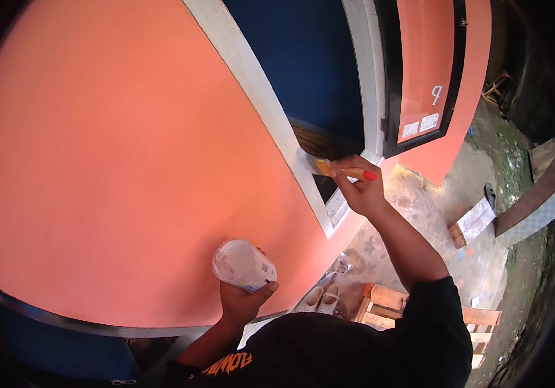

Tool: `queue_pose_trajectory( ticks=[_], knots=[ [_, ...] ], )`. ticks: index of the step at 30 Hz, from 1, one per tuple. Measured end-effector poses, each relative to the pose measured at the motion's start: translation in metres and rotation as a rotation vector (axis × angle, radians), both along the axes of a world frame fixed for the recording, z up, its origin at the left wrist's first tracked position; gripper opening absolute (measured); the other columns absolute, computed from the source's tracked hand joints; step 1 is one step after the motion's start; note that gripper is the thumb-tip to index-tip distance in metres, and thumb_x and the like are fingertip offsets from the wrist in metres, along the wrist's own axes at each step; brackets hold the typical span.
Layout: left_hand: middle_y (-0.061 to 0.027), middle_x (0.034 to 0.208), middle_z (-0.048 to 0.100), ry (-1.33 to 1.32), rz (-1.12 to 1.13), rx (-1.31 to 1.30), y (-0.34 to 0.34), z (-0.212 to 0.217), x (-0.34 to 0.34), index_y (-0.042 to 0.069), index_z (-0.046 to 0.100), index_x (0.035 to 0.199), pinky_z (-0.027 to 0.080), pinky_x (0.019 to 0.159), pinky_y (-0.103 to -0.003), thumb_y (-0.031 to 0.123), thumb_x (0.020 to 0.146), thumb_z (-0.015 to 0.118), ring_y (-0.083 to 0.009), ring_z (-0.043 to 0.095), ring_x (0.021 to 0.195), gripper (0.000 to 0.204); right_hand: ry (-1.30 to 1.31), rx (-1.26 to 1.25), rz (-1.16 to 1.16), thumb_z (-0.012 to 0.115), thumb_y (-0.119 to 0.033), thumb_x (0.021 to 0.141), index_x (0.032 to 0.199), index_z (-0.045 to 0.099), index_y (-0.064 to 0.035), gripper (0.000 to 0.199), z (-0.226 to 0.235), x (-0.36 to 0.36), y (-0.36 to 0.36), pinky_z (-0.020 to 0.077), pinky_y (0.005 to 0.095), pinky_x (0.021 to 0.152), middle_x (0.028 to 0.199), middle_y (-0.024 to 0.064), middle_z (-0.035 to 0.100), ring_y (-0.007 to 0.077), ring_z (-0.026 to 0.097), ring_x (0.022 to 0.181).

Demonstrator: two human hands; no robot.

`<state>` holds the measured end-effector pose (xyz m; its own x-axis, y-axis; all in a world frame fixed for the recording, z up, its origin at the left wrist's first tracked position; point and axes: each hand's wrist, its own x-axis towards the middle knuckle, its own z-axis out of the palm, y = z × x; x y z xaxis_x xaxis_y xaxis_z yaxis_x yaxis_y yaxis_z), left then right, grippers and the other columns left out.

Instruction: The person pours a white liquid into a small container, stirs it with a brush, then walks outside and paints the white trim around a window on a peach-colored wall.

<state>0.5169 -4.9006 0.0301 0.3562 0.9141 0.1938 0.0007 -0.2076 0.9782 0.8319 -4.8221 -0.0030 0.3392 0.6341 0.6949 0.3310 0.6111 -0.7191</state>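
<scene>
My right hand (360,184) grips a paintbrush (355,172) by its wooden, red-tipped handle. The whitish bristles touch the white window frame (266,107) along its inner edge, near the lower corner. In my left hand (246,302) is a plastic cup (245,265), fingers wrapped round it, its inside coated with white paint. It is held low, in front of the orange wall (128,161). How much paint the cup holds I cannot tell. Dark blue shows within the frame (309,64).
A black-framed window sash (390,116) stands swung out on the right. Below are a pair of light shoes (321,299), wooden furniture (381,304) and a spotted concrete floor (413,200). A pale board or block (474,221) lies farther right, beside a mossy strip.
</scene>
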Motion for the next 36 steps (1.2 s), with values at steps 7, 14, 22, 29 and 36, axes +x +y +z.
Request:
queue_pose_trajectory(
  ticks=[7, 14, 22, 29, 36],
  knots=[
    [-0.0132, 0.121, 0.057, 0.012, 0.059, -0.006, -0.014, 0.004, -0.005, -0.001, 0.044, 0.135, 0.054, 0.087, -0.036, 0.0, 0.072, 0.082, -0.0213, 0.063, 0.104, 0.074, -0.27, 0.429, -0.086, 0.074, -0.003, 0.088, 0.094, 0.073, -0.001, 0.007, 0.091, -0.01, 0.037, 0.053, 0.0281, 0.064, 0.086, 0.0113, 0.071, 0.0198, 0.069, 0.074],
    [-0.0132, 0.118, 0.059, 0.026, 0.081, 0.04, -0.008, -0.006, -0.005, -0.002, 0.046, 0.133, 0.054, 0.086, -0.036, 0.002, 0.072, 0.083, -0.0212, 0.064, 0.102, 0.071, -0.059, 0.673, -0.056, 0.071, -0.006, 0.093, 0.098, 0.071, 0.0009, 0.008, 0.197, -0.017, 0.061, 0.055, 0.0251, 0.074, 0.098, 0.0087, 0.072, 0.0145, 0.071, 0.088],
    [-0.0132, 0.116, 0.059, -0.029, 0.094, 0.005, -0.015, -0.003, -0.008, -0.002, 0.046, 0.132, 0.055, 0.083, -0.035, 0.001, 0.072, 0.082, -0.0208, 0.065, 0.097, 0.069, -0.101, 0.471, -0.123, 0.071, -0.001, 0.089, 0.097, 0.072, -0.0016, 0.008, 0.094, -0.029, 0.044, 0.0546, 0.0295, 0.076, 0.094, 0.0083, 0.072, 0.0196, 0.07, 0.084],
    [-0.0103, 0.116, 0.06, -0.05, 0.026, 0.016, -0.01, 0.003, -0.005, 0.0, 0.049, 0.128, 0.053, 0.087, -0.034, -0.002, 0.073, 0.082, -0.0191, 0.063, 0.103, 0.065, 0.07, 0.027, 0.032, 0.071, -0.001, 0.09, 0.095, 0.072, -0.0008, 0.005, -0.01, -0.012, -0.009, 0.0538, 0.0289, 0.074, 0.093, 0.0115, 0.072, 0.0194, 0.07, 0.085],
    [-0.0089, 0.116, 0.061, -0.05, 0.031, -0.012, -0.014, 0.002, -0.009, 0.001, 0.051, 0.127, 0.053, 0.09, -0.035, -0.001, 0.073, 0.083, -0.0186, 0.062, 0.105, 0.063, -0.192, 0.252, -0.068, 0.071, -0.001, 0.091, 0.093, 0.073, 0.0008, 0.004, 0.096, -0.005, 0.022, 0.0543, 0.0286, 0.073, 0.089, 0.0112, 0.072, 0.0193, 0.071, 0.086]
  ],
)
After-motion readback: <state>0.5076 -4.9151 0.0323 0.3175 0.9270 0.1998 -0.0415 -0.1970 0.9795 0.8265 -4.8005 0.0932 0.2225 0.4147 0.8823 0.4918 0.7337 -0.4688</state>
